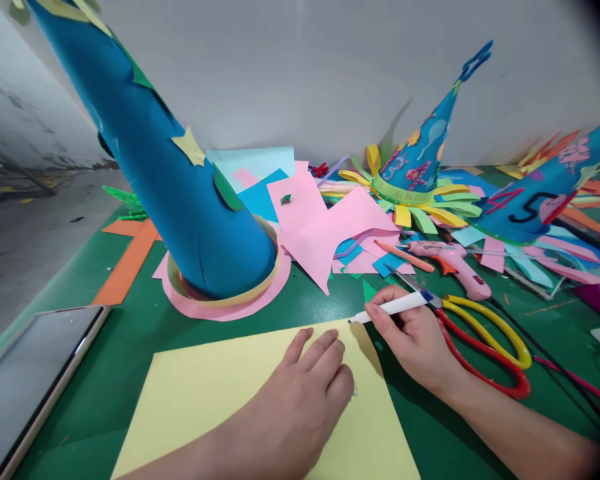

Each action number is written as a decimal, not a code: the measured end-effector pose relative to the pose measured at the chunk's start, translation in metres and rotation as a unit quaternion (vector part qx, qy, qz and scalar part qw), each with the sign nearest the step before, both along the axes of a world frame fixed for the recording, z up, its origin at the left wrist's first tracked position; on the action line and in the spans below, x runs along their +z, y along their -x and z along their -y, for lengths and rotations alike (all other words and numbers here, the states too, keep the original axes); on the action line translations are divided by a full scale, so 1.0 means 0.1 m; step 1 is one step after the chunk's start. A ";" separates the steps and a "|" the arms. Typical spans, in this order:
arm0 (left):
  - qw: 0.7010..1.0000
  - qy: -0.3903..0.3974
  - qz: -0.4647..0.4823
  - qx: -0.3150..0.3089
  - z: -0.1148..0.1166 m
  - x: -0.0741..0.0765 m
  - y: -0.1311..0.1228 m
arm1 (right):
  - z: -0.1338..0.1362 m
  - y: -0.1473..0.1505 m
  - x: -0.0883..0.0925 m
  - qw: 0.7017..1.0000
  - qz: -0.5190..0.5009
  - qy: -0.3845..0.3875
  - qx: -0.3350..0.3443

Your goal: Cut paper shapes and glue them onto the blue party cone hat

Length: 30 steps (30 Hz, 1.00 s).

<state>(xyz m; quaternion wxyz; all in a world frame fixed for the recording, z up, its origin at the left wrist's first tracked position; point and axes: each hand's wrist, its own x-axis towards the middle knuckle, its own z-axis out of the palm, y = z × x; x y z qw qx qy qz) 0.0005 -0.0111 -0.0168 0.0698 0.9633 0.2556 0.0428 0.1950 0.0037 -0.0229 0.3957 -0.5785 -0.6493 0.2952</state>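
Observation:
A sheet of pale yellow paper (205, 400) lies on the green table in front of me. My left hand (310, 393) rests on it, open, palm down with the fingers slightly bent. In my right hand (415, 333) is a white marker (395, 307) with a blue end, pinched between thumb and fingers. Its dark tip is at the sheet's far right corner. Scissors with red and yellow handles (485, 333) lie just beyond my right hand, blades partly hidden behind it. Past the sheet stands a tall blue paper cone hat (180, 200) with a pink brim and yellow star.
Pink paper scraps (325, 227) and blue pieces pile up near the wall. Two decorated blue cone hats (420, 153) stand at the right. A pink glue gun (455, 263) trails its cord near the scissors. A phone (35, 380) lies at left, beside orange strips (127, 263).

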 end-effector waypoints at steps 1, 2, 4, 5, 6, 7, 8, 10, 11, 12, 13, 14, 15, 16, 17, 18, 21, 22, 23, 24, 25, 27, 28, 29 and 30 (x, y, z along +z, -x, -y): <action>1.000 0.001 0.001 0.001 0.00 0.00 0.00 | 0.00 0.00 0.00 1.000 -0.002 0.002 0.000; 1.000 0.001 0.000 0.001 0.00 -0.01 0.00 | 0.00 0.00 -0.01 1.000 -0.004 0.003 0.000; 1.000 -0.003 -0.004 -0.003 0.00 -0.01 0.00 | 0.00 0.00 -0.01 1.000 -0.006 0.004 0.000; 1.000 -0.004 -0.007 -0.005 0.00 -0.01 0.00 | -0.01 0.00 -0.01 1.000 -0.005 0.004 0.000; 1.000 -0.005 -0.010 -0.006 0.00 -0.01 0.00 | -0.01 0.00 -0.01 1.000 -0.005 0.002 0.001; 1.000 -0.005 -0.012 -0.005 0.00 -0.01 0.00 | -0.02 0.00 0.00 1.000 -0.005 -0.001 0.002; 1.000 -0.004 -0.015 -0.005 0.00 0.00 0.00 | -0.02 0.00 0.00 1.000 -0.006 -0.002 0.001; 1.000 -0.002 -0.019 -0.003 0.00 0.00 0.00 | -0.02 0.00 -0.01 1.000 -0.014 -0.003 -0.005; 1.000 -0.002 -0.019 -0.004 0.00 0.01 0.00 | -0.02 -0.01 -0.01 1.000 -0.021 -0.001 -0.010; 1.000 -0.001 -0.019 -0.006 0.00 0.01 0.01 | -0.02 -0.01 -0.01 0.999 -0.028 0.003 -0.015; 1.000 0.000 -0.019 -0.007 0.00 0.01 0.01 | -0.02 -0.02 -0.01 0.999 -0.035 0.007 -0.017; 1.000 0.001 -0.019 -0.008 0.00 0.01 0.01 | -0.02 -0.02 -0.02 0.999 -0.040 0.009 -0.018; 1.000 0.001 -0.019 -0.009 0.00 0.01 0.02 | -0.02 -0.02 -0.02 0.999 -0.041 0.010 -0.016; 1.000 0.003 -0.020 -0.009 0.00 0.01 0.02 | -0.02 -0.02 -0.02 0.999 -0.039 0.010 -0.014; 1.000 0.004 -0.020 -0.009 0.00 0.01 0.02 | -0.01 -0.02 -0.01 0.999 -0.036 0.009 -0.011; 1.000 0.005 -0.020 -0.009 0.00 0.01 0.02 | -0.01 -0.02 -0.01 0.999 -0.031 0.008 -0.008; 1.000 0.004 -0.016 -0.002 0.00 0.00 0.01 | -0.01 -0.02 -0.02 1.000 -0.021 0.003 -0.001; 1.000 0.005 -0.016 -0.001 0.00 0.00 0.01 | 0.00 -0.02 -0.02 1.000 -0.019 0.002 0.000; 1.000 0.006 -0.017 0.000 -0.01 0.01 0.00 | 0.00 -0.02 -0.03 1.000 -0.018 0.002 0.000; 1.000 0.008 -0.019 0.002 -0.01 0.01 0.00 | 0.00 -0.02 -0.03 1.000 -0.018 0.000 -0.001; 1.000 0.010 -0.021 0.002 -0.01 0.01 0.00 | 0.00 -0.02 -0.03 1.000 -0.018 0.000 -0.001; 1.000 0.013 -0.025 0.002 -0.01 0.02 -0.01 | 0.00 -0.01 -0.03 1.000 -0.017 0.000 -0.002; 1.000 0.014 -0.025 0.003 -0.01 0.03 -0.01 | -0.01 -0.01 -0.03 1.000 -0.017 0.000 -0.001; 1.000 0.012 -0.025 0.005 -0.01 0.03 -0.01 | -0.01 -0.01 -0.03 1.000 -0.017 0.000 0.000; 1.000 0.011 -0.025 0.008 0.00 0.04 -0.01 | -0.01 0.00 -0.02 1.000 -0.017 0.001 0.002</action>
